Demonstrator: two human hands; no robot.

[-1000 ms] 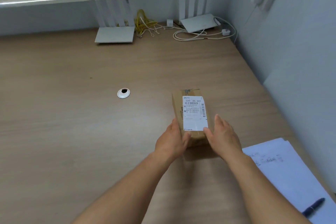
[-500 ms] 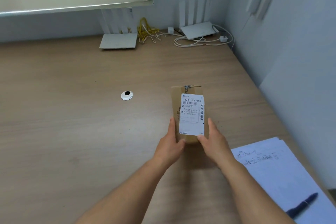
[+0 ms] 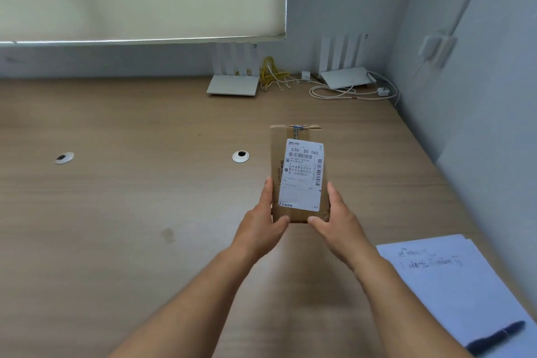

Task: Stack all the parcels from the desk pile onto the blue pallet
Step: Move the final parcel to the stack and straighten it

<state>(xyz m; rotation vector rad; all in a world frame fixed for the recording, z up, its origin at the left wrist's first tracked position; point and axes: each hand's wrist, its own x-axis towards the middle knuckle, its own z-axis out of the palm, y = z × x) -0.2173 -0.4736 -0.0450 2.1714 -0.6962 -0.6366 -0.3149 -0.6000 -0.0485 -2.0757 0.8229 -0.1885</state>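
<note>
A small brown cardboard parcel [image 3: 297, 171] with a white shipping label on top is held over the wooden desk [image 3: 130, 212], its near end raised off the surface. My left hand [image 3: 261, 219] grips its near left side, thumb curled under the near end. My right hand [image 3: 338, 219] grips the near right side the same way. No other parcel lies on the desk. The blue pallet is out of view.
Two white routers [image 3: 234, 85] [image 3: 344, 78] with loose cables [image 3: 351, 93] and yellow cords stand along the back wall. Two round cable grommets [image 3: 240, 156] [image 3: 64, 157] sit in the desktop. White papers [image 3: 453, 285] with a dark pen [image 3: 497, 338] lie at the near right. A wall runs along the right.
Both hands have lifted the parcel off the desk and tilted its labelled face toward the camera. The view has tipped upward, showing more of the window blind.
</note>
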